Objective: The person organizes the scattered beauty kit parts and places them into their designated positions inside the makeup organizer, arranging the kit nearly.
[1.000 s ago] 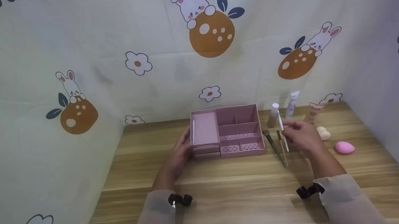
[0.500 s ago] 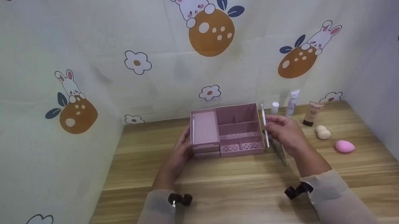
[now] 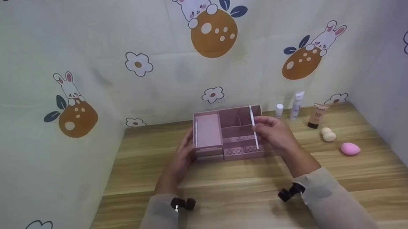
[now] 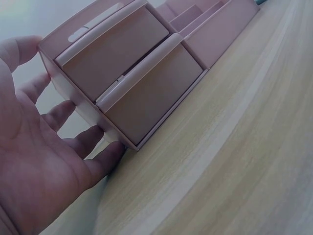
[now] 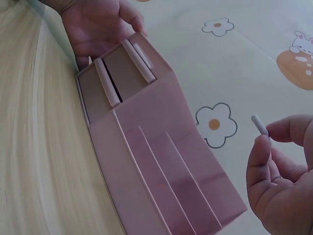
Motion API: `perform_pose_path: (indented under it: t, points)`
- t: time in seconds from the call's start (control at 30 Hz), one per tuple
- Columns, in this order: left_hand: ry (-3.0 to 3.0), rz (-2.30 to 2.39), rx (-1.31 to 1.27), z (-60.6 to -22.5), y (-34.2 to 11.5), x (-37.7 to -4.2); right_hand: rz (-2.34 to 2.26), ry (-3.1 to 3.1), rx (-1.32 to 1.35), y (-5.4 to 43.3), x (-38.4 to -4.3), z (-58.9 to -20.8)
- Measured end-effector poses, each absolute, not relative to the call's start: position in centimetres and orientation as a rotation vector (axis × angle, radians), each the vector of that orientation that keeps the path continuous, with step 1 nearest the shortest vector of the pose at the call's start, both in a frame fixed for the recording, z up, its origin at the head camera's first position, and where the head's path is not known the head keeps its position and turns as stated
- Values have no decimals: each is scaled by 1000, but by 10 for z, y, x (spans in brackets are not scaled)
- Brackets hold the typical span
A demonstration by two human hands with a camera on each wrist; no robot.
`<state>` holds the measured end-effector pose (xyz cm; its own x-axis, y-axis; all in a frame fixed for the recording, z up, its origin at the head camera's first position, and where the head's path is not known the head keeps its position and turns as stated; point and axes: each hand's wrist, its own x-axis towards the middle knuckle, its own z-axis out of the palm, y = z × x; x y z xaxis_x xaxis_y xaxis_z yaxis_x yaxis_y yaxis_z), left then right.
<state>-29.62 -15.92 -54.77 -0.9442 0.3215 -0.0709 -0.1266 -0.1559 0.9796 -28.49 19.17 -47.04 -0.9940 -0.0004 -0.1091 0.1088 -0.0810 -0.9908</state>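
Observation:
My right hand (image 3: 274, 133) pinches a slim white stick (image 3: 253, 127) between thumb and fingertips. It is held near upright over the right-hand compartments of a pink organizer (image 3: 207, 130). In the right wrist view only a short end of the stick (image 5: 259, 125) shows above the fingertips. My left hand (image 4: 49, 132) touches the organizer's left side with spread fingertips, the thumb at its upper corner. Two closed drawers (image 4: 151, 93) fill the organizer's left front. Its open compartments (image 3: 232, 134) sit to the right, partly covered by the right hand and the stick.
Right of the organizer stand a white-capped bottle (image 3: 279, 110), a white tube (image 3: 297, 106) and a brown-pink tube (image 3: 318, 115). A beige sponge (image 3: 328, 135) and a pink egg-shaped sponge (image 3: 350, 148) lie nearer on the wooden table (image 3: 229, 200). A patterned cloth (image 3: 167, 78) hangs close behind.
My right hand has carried the white stick left, from beside the bottle to over the organizer. Two brushes seen earlier on the table are now hidden by that arm. My left hand stays put.

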Motion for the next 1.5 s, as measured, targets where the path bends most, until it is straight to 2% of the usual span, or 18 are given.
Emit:
perform_pose_path:
  t: [1.5]
  points:
    - [1842, 2133, 258, -550, -163, -296, -1908, 2268, 72, 50, -333, -440]
